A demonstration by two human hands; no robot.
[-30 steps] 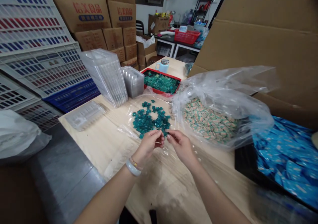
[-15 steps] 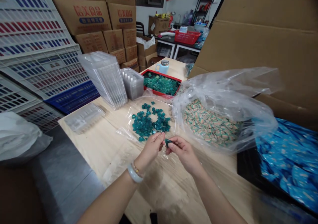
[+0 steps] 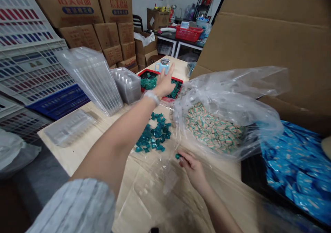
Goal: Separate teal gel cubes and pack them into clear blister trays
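My left hand reaches over a red-rimmed tray with a mass of small green pieces in it. Its fingers are spread and I see nothing held in them. Low over the table, my right hand pinches a small dark-green piece between thumb and fingers. Just left of that hand, a loose pile of shiny teal-green pieces lies on clear plastic film, partly covered by my left forearm. A light-blue lidded mug stands behind the tray, partly behind my fingers.
To the right, a clear plastic bag holds many small printed packets. Beyond it, a black bin carries blue wrappers. Stacked clear plastic trays rise at left, near crates and cartons.
My left hand has left my right hand's side and stretched forward over the tray, its fingers now spread. My right hand stays low with a green piece. The view has shifted slightly.
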